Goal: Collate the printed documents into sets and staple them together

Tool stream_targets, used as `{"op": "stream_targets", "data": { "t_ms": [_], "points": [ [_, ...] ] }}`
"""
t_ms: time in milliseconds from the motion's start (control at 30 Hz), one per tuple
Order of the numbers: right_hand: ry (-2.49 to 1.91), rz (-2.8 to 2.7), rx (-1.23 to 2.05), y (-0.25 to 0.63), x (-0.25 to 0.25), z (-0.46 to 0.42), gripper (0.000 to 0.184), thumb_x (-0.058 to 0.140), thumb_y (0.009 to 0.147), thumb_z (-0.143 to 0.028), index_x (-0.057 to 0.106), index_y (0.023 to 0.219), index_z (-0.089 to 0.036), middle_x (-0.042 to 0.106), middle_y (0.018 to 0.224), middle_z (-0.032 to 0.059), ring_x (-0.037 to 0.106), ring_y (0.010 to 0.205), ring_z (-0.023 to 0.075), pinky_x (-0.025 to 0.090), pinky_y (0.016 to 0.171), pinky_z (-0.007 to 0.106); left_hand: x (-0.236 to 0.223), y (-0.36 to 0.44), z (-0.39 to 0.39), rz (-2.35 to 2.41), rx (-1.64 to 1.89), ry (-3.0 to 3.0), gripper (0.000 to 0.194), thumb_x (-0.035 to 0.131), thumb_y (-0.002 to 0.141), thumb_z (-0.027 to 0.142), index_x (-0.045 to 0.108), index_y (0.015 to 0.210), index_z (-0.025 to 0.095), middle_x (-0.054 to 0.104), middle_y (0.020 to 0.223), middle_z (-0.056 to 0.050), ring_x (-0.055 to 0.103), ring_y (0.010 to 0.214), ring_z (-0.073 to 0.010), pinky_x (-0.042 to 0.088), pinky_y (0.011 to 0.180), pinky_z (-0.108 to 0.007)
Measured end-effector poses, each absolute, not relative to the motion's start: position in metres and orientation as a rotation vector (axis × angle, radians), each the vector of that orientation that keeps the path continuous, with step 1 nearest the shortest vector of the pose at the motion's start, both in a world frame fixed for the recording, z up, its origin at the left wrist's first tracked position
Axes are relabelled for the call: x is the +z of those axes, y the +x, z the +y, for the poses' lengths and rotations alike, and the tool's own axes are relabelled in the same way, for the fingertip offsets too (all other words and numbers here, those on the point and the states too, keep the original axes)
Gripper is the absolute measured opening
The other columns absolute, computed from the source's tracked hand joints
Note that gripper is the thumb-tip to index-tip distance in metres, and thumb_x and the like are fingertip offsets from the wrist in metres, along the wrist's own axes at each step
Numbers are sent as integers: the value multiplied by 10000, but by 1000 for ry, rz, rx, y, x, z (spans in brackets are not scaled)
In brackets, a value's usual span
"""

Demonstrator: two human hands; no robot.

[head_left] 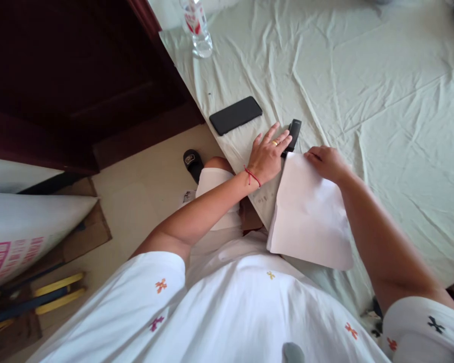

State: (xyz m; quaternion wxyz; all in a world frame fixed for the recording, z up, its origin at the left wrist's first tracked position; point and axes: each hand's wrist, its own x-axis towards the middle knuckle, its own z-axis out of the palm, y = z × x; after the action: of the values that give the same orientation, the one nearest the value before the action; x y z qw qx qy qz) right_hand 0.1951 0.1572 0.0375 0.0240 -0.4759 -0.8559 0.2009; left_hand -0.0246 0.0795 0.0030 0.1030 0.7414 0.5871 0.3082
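A black stapler lies on the cloth, its near end at the top left corner of a stack of white paper sheets. My left hand, with a ring and a red cord at the wrist, reaches over the stapler's near part; its fingers are stretched and spread, the tips touching the stapler. At the stack's top edge, my right hand is closed on the paper, fingers curled and thumb on top. The lower part of the stack hangs towards my lap. My left hand hides part of the stapler's near end.
Left of the stapler lies a black phone. A clear plastic bottle stands near the far left corner of the cloth-covered table. On the floor are a dark slipper and a large white sack at the left.
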Motion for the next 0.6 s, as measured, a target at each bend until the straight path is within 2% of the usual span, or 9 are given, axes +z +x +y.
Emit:
{"op": "stream_targets", "data": {
  "t_ms": [133,233,300,400,467,533,600],
  "points": [
    [-1486,-2554,638,217,50,136,287,461,946,-399,590,752,-232,587,756,80,581,767,246,436,734,375,9,-16,47,1746,1116,1989,441,354,1072,333,560,1401,123,594,1475,-183,511,1413,-271,358,1225,-474],
    [-1378,-2457,651,222,67,123,294,468,971,-424,584,768,-246,600,776,85,611,830,267,458,767,398,23,-7,11,1611,1168,1664,520,360,1074,528,573,1301,112,670,1281,-177,662,1013,-211,513,974,-358],
    [-1301,-2428,622,218,79,119,308,464,992,-441,589,784,-251,608,785,93,622,877,285,465,784,416,33,-2,-10,1456,1066,1478,555,333,1065,610,567,1260,146,702,1102,-112,638,855,-174,512,842,-313],
    [-1226,-2406,545,205,93,119,329,450,1013,-452,610,809,-250,628,809,108,626,971,312,471,851,452,40,3,-30,1382,970,1375,542,322,1052,651,574,944,184,607,793,-27,565,764,-166,455,741,-296],
    [-1199,-2383,504,193,98,122,337,445,1021,-450,633,831,-244,645,836,117,623,1026,327,467,911,486,37,4,-36,1432,968,1362,539,359,1040,647,505,790,192,529,703,-7,511,712,-157,406,681,-296],
    [-1172,-2346,473,182,101,123,332,452,1022,-448,666,880,-237,672,894,127,617,1082,342,457,972,524,31,4,-36,1499,983,1350,529,374,1038,617,461,732,195,486,662,3,469,670,-145,359,640,-296],
    [-1134,-2274,461,172,107,115,325,481,1012,-470,705,991,-236,702,1036,139,600,1170,358,455,1015,554,25,1,-35,1568,987,1343,511,367,1049,562,420,695,198,444,631,10,433,640,-137,319,620,-297]
  ]
}}
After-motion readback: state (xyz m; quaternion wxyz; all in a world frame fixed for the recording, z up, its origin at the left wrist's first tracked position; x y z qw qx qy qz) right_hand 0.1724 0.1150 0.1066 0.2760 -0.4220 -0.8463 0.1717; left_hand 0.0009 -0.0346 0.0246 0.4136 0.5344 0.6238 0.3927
